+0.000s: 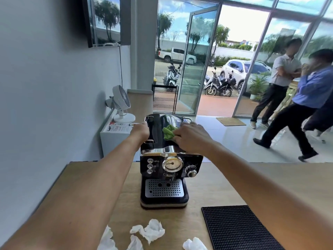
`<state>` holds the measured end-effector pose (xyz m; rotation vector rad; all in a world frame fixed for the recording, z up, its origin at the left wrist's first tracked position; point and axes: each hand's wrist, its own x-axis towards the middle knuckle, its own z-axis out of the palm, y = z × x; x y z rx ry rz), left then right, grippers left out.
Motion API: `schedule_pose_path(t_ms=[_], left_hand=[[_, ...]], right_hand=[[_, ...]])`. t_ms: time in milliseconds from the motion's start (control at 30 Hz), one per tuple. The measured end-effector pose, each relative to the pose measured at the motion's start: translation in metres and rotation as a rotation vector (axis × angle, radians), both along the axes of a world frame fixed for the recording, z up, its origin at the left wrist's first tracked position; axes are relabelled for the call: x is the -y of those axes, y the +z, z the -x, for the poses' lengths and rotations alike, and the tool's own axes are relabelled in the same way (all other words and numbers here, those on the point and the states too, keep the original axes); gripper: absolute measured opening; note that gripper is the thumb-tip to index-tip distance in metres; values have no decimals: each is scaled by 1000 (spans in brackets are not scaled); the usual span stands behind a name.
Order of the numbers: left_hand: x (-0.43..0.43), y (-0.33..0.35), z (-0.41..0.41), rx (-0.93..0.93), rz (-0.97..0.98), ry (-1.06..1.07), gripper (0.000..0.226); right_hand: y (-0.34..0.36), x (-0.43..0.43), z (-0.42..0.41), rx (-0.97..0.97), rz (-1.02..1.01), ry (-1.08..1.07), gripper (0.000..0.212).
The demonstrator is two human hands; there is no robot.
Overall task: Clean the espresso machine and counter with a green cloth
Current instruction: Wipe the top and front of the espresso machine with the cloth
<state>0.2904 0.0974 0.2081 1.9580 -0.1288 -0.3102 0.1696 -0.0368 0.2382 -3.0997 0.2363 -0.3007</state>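
We see the espresso machine [164, 165] standing on the surface [207, 188]. The left hand [141, 131] grips its top left edge, likely to steady it. The right hand [191, 138] presses the bunched green cloth [168, 132] onto its top, the cloth showing just left of the fingers.

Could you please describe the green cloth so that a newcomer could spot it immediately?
Find the black espresso machine on the wooden counter. On its top, the right hand presses a crumpled green cloth. It is the only green item there; the crumpled tissues nearer the camera are white.
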Motion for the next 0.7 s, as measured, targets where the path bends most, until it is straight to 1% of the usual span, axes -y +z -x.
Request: schedule_pose_path(t_ms=[100, 167, 233, 333, 433, 500, 567, 633, 700], left_hand=[[-2, 1, 0, -11, -6, -15, 48], [-5, 2, -1, -27, 19, -16, 49], [-9, 0, -5, -50, 53, -3, 49], [-7, -2, -3, -87, 121, -35, 52], [-1, -4, -3, -85, 144, -48, 54], [-1, -4, -4, -75, 147, -45, 55], [-1, -6, -7, -82, 166, -52, 55], [-2, -7, -7, -95, 173, -68, 54], [-3, -8, -8, -108, 163, -73, 55]], right_hand=[[6, 21, -23, 13, -179, 31, 34], [-2, 25, -54, -52, -174, 2, 48], [-15, 15, -84, -159, -170, 32, 55], [-20, 0, -89, -204, -187, 118, 49], [-19, 6, -55, -237, -131, 271, 46], [-16, 17, -34, -274, -151, 335, 45], [-9, 31, -36, -289, -191, 315, 46], [-6, 37, -61, -305, -149, 221, 49], [-11, 25, -88, -304, -104, 140, 55]])
